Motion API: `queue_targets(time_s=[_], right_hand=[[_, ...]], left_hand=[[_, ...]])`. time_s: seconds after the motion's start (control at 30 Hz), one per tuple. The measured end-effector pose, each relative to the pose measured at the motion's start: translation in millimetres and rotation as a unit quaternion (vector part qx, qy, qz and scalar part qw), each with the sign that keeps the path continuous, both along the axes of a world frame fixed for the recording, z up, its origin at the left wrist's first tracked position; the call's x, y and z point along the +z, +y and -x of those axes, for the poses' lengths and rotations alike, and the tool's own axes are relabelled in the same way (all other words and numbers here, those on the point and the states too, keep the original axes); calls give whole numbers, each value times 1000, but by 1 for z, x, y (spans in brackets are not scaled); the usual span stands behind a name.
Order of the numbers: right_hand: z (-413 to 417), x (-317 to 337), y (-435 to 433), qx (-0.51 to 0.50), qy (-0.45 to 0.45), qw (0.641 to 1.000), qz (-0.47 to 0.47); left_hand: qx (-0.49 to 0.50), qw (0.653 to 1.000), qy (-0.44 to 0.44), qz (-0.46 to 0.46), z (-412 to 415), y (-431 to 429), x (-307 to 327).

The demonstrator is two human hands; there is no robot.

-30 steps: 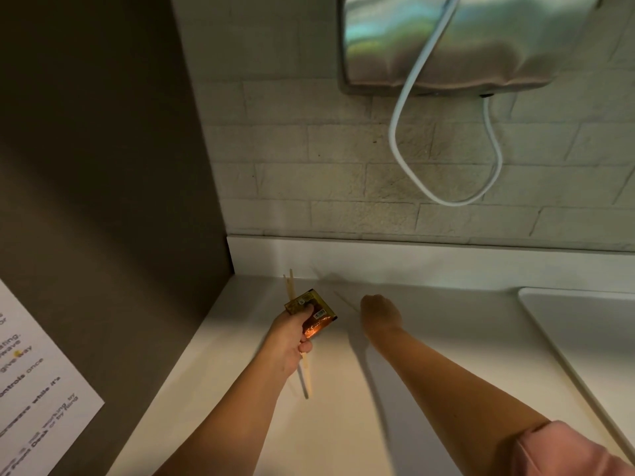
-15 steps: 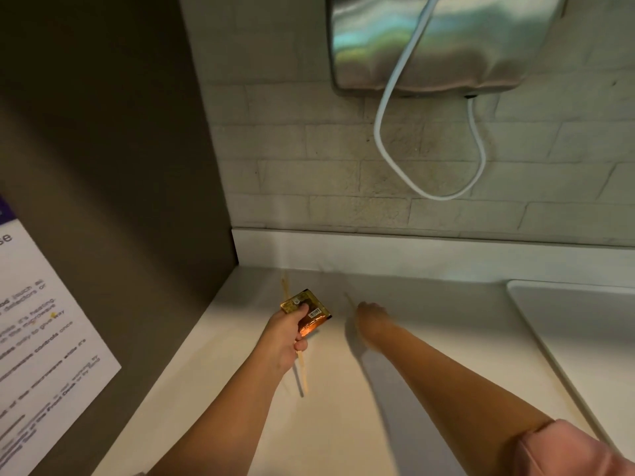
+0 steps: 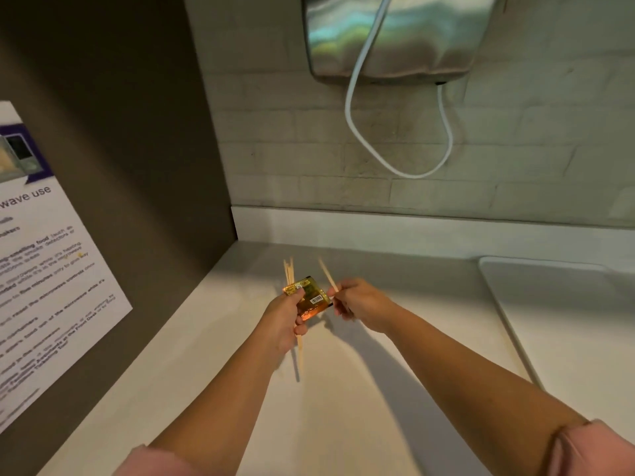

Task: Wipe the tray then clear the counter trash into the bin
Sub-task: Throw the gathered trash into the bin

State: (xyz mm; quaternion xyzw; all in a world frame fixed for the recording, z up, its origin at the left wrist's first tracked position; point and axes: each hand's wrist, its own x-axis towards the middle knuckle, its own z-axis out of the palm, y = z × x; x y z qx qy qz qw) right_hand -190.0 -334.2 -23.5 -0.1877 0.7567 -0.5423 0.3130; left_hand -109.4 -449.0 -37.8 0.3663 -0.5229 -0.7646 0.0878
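A small gold packet (image 3: pixel 311 299) is gripped in the left hand (image 3: pixel 283 319), with the thumb pressed on its upper edge. A couple of thin wooden sticks (image 3: pixel 289 272) are clasped in the same fist, their ends showing above and below the fingers. One more stick (image 3: pixel 328 277) is pinched between the thumb and fingers of the right hand (image 3: pixel 362 304), its free end tilted up and to the left. Both hands are held close together over the white counter (image 3: pixel 343 407), near its back left corner. A white tray (image 3: pixel 556 321) is laid flat on the counter, well to the right. A pink sleeve (image 3: pixel 601 448) is pushed up on the right arm. A printed notice (image 3: pixel 51 269) is fixed to the dark side wall at the left. A metal box (image 3: pixel 412 36) is mounted on the pale brick wall behind, and a white cable (image 3: pixel 357 97) is looped beneath it.
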Motion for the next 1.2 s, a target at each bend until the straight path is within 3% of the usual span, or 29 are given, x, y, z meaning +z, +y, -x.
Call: queue_targets(time_s=[0.27, 0.57, 0.83, 1.2], right_hand=[[-41, 1, 41, 33, 9, 999, 18], [-121, 10, 93, -79, -34, 995, 56], [-197, 18, 159, -184, -36, 982, 28], [-264, -10, 319, -170, -113, 978, -35]], left_hand=[[-108, 993, 34, 15, -22, 48, 8], [-198, 978, 51, 33, -88, 94, 12], [-223, 973, 44, 48, -144, 154, 19], [-398, 912, 72, 67, -210, 283, 8]])
